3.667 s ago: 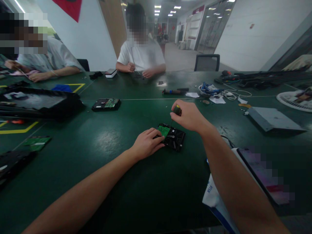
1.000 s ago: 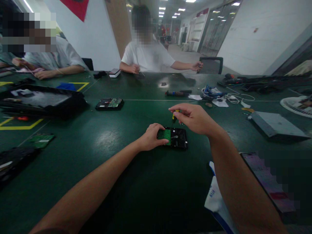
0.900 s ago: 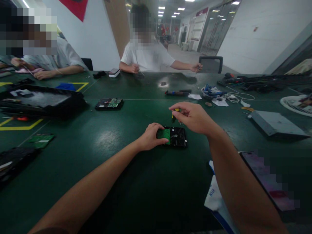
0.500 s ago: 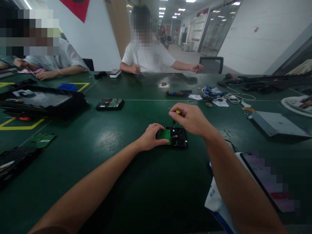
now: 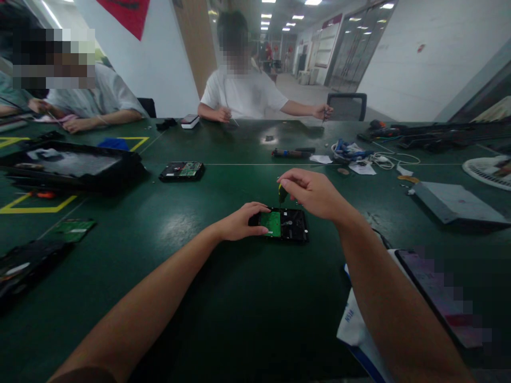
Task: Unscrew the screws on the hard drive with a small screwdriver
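Observation:
A black hard drive (image 5: 294, 225) with a green circuit board (image 5: 271, 223) on its left part lies flat on the table in front of me. My left hand (image 5: 242, 222) grips its left end, thumb along the near side and fingers at the far side. Above the drive's far edge, my right hand (image 5: 305, 191) holds a small screwdriver (image 5: 281, 192) with a yellow-and-black handle. The screwdriver stands nearly upright, tip down by the board's far right corner. Whether the tip sits in a screw is too small to tell.
Another hard drive (image 5: 182, 171) lies farther back on the left. A large black casing (image 5: 80, 167) is at far left, a grey metal box (image 5: 459, 205) at right. A phone (image 5: 435, 292) rests beside my right forearm. Two people sit across the table (image 5: 223, 298).
The screwdriver has turned more upright in my right hand, and its handle now shows below the fingers. My left hand has shifted slightly left along the drive, uncovering more of the board.

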Motion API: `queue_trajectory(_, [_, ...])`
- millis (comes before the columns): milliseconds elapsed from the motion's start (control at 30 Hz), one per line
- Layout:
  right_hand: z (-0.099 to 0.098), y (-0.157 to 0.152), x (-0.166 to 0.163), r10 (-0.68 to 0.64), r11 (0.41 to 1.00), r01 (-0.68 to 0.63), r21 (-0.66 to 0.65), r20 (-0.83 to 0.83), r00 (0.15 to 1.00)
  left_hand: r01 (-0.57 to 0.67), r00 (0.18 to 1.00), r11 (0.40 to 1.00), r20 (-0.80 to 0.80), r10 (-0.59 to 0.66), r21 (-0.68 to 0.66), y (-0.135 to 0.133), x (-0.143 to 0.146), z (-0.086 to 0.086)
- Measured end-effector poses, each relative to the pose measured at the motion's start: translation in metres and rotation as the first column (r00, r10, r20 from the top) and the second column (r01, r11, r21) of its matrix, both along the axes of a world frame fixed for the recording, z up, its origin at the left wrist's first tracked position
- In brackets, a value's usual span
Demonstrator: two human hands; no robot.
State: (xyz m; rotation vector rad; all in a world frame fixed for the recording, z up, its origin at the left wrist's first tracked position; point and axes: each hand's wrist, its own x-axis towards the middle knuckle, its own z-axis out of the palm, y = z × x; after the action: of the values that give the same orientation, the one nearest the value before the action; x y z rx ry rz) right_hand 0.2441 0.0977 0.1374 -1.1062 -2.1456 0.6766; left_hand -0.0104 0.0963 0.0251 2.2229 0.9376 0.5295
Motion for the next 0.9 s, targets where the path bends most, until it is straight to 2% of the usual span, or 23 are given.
queue_trajectory(200, [-0.003,0.002,-0.001,-0.094,0.995,0.094,0.019,0.013,0.995,-0.004,1.0,1.0,0.01,0.004,-0.02,-0.001,0.002,0.0])
queue_trajectory(367, [-0.003,0.0,-0.002,-0.028,0.999,0.028,0.016,-0.002,1.0,-0.01,1.0,1.0,0.007,0.01,-0.024,0.002,0.003,-0.001])
queue_trajectory(633, [-0.002,0.001,-0.001,0.037,0.996,-0.038,-0.076,-0.027,0.999,-0.045,0.999,0.998,0.011,0.045,-0.051,0.001,0.007,-0.002])
queue_trajectory(900, [-0.012,0.005,0.003,-0.039,0.994,0.033,-0.101,-0.053,0.998,-0.046,0.999,0.997,0.012,0.047,-0.058,0.001,0.007,-0.001])
